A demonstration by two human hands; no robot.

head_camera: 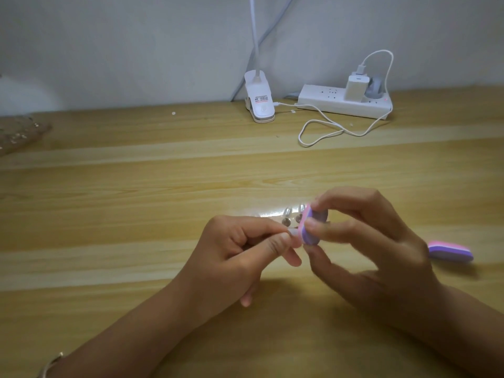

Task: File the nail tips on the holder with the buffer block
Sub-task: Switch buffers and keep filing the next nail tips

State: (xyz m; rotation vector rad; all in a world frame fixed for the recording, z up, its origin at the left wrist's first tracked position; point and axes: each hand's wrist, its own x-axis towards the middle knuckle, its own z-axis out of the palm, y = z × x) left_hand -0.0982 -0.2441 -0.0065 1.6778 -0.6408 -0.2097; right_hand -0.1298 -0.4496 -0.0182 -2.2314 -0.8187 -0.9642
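While the wooden table [136,186] spreads wide beneath me, a white power strip [327,103] and a clip lamp's base [260,105] at its far edge, my right hand [368,246] and left hand [231,255] meet near its middle. My right fingers are curled tight round the pink-and-purple buffer block [311,227], a 2nd block [450,251] lying on the table just right of that hand. Behind my fingers sits the clear holder [270,214] with 2 tips [287,213] standing on it, and my left thumb and forefinger pinch 1 clear nail tip [293,232], its end touching the held block's pink face.
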